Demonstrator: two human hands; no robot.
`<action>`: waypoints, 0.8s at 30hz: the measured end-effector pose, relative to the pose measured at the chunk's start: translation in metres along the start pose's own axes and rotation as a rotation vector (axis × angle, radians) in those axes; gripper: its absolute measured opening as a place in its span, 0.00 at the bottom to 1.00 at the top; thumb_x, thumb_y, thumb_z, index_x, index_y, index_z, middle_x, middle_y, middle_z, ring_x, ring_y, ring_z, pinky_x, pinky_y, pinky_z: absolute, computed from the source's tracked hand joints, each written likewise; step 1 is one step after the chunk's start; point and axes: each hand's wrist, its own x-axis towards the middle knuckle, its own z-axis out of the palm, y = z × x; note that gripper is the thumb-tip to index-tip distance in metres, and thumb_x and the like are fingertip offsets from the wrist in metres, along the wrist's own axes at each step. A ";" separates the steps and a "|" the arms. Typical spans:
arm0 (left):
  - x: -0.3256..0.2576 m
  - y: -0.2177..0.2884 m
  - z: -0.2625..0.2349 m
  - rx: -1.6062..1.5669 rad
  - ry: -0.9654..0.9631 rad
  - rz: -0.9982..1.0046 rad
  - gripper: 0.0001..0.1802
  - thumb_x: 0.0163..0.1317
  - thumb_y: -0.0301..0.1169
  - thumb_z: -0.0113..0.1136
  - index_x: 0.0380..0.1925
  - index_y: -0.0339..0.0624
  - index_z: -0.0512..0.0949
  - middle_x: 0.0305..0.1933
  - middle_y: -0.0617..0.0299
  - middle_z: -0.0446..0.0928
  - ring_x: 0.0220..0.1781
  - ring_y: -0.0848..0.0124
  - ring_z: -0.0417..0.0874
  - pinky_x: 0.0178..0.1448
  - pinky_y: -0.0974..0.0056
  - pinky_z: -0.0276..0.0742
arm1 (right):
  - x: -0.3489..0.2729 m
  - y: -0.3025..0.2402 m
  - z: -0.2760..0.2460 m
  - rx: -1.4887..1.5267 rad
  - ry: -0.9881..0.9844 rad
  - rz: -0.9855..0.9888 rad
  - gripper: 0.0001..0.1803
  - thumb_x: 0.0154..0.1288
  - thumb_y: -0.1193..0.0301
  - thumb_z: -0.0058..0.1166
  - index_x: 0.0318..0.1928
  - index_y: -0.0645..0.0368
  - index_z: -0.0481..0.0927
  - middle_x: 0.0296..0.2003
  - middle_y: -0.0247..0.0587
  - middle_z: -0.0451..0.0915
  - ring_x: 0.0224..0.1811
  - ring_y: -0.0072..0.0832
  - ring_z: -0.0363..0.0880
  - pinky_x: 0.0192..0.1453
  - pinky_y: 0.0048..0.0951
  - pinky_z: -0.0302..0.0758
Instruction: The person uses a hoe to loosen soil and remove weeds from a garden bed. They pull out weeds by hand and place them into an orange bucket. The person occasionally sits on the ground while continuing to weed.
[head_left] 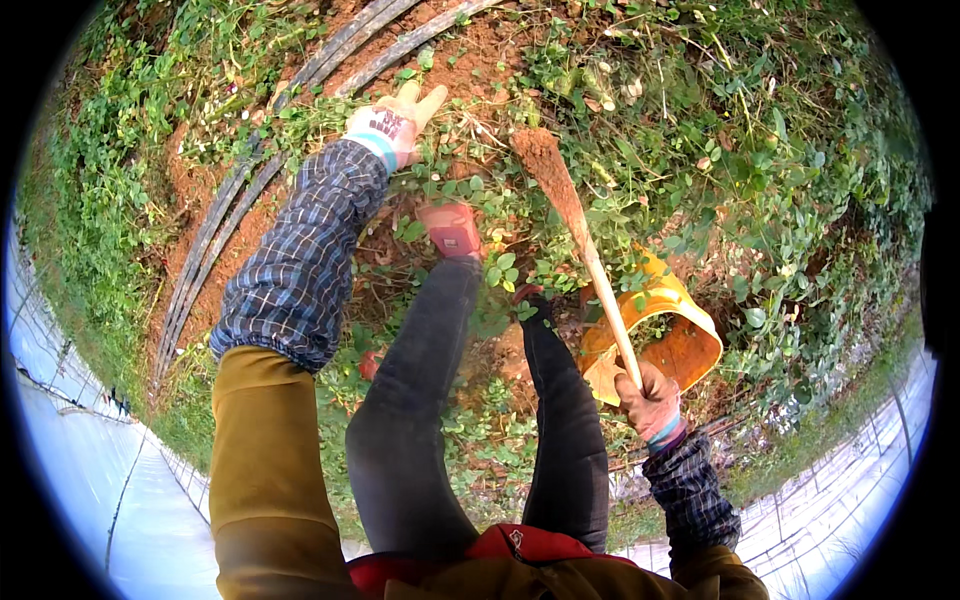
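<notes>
One long-handled tool (590,255), soil-caked head (543,158) over green vines (625,180), handle end wrapped by the right hand (652,402), is best kept clear of the nearby left hand (398,122), fingers spread, apparently empty.

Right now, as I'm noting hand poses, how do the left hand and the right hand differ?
The left hand is open, two fingers stretched out; the right hand is closed around a wooden handle.
The left hand is far forward, among the plants; the right hand is nearer the body, beside the yellow bucket.
Both wear gloves with a blue band at the wrist.
</notes>
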 end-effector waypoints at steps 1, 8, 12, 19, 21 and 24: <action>0.006 -0.002 0.000 0.051 0.004 0.025 0.49 0.50 0.32 0.70 0.70 0.57 0.52 0.67 0.47 0.61 0.60 0.51 0.74 0.56 0.53 0.77 | 0.000 0.003 0.000 -0.018 0.022 -0.034 0.12 0.66 0.63 0.54 0.39 0.59 0.78 0.22 0.24 0.69 0.24 0.14 0.66 0.28 0.23 0.67; 0.023 -0.020 0.007 -0.004 0.063 -0.005 0.21 0.53 0.36 0.60 0.48 0.47 0.70 0.50 0.52 0.75 0.49 0.52 0.79 0.49 0.54 0.77 | 0.001 0.009 0.003 -0.083 0.062 -0.104 0.13 0.65 0.63 0.55 0.42 0.60 0.78 0.21 0.26 0.70 0.24 0.14 0.67 0.27 0.23 0.68; 0.005 -0.048 0.027 -0.444 0.289 -0.372 0.28 0.50 0.38 0.66 0.53 0.51 0.73 0.48 0.49 0.79 0.49 0.51 0.80 0.52 0.55 0.77 | -0.003 0.008 -0.001 -0.136 0.123 -0.104 0.15 0.65 0.66 0.57 0.50 0.59 0.78 0.22 0.20 0.70 0.20 0.10 0.65 0.22 0.17 0.64; -0.111 -0.185 0.061 -1.101 1.109 -0.760 0.22 0.54 0.36 0.66 0.48 0.39 0.76 0.37 0.55 0.82 0.36 0.66 0.81 0.40 0.59 0.78 | -0.008 0.019 -0.006 -0.182 0.086 -0.161 0.13 0.65 0.67 0.57 0.46 0.60 0.79 0.20 0.22 0.70 0.20 0.10 0.64 0.21 0.17 0.61; -0.180 -0.225 0.071 -1.117 1.225 -1.103 0.24 0.54 0.41 0.68 0.48 0.41 0.77 0.37 0.54 0.82 0.34 0.65 0.81 0.38 0.57 0.79 | -0.010 0.018 -0.006 -0.206 0.115 -0.075 0.14 0.65 0.64 0.55 0.46 0.60 0.78 0.23 0.24 0.72 0.25 0.14 0.68 0.29 0.22 0.69; -0.303 -0.277 0.081 -1.127 1.391 -1.300 0.26 0.56 0.43 0.67 0.53 0.45 0.74 0.44 0.57 0.80 0.41 0.66 0.79 0.46 0.57 0.75 | -0.017 0.004 -0.009 -0.079 0.093 -0.124 0.12 0.64 0.68 0.56 0.46 0.60 0.79 0.21 0.22 0.70 0.20 0.11 0.66 0.22 0.18 0.62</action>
